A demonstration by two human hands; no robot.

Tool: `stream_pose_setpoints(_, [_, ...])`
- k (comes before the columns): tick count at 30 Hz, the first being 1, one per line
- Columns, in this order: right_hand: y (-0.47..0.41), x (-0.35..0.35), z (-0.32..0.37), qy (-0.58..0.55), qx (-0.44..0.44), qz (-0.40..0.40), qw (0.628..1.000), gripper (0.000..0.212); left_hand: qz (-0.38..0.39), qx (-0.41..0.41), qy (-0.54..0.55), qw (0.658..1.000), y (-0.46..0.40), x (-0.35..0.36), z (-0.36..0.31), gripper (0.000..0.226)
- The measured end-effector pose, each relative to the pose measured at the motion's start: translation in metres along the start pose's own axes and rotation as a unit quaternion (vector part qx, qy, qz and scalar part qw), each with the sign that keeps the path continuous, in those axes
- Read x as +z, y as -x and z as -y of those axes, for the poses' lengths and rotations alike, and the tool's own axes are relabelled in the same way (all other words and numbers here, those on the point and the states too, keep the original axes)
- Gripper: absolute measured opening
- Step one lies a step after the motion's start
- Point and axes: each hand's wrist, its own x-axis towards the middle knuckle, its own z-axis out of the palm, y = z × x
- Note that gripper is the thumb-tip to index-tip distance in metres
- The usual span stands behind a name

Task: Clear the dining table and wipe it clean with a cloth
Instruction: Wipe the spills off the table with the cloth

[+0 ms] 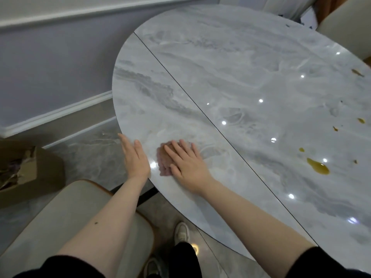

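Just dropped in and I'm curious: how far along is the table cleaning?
The clearing looks done: no dishes show on the table. Wiping is in hand: the right hand presses flat on a pinkish cloth near the table's near edge, while the left hand rests open at the rim. Left to do: the brown spills and smaller spots on the right side, not yet wiped.

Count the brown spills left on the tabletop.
5 clear ones, all along the right side: a large puddle, a drop beside it, a small streak, a blob, and a far streak. Tiny specks may add more.
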Motion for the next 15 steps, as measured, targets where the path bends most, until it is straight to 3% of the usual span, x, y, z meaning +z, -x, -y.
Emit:
stream_pose_setpoints(3, [0.038,-0.005,-0.018,-0.001,0.005,0.023,1.0,0.057,-0.003,-0.022,-0.024,0.999,0.018,0.004,-0.01,0.06])
stream_pose_setpoints(7, [0.068,-0.017,-0.062,-0.028,0.097,0.01,0.995,0.064,-0.024,-0.006,-0.166,0.986,0.04,0.014,-0.021,0.064])
stream_pose_setpoints(11, [0.112,-0.035,-0.094,-0.093,0.194,-0.142,0.966,0.038,0.043,0.108,-0.265,0.957,0.073,0.035,-0.038,0.064])
stream_pose_setpoints(15, [0.155,-0.05,-0.108,-0.083,0.281,-0.249,0.923,0.032,0.187,0.223,-0.243,0.925,0.111,0.075,-0.063,0.055])
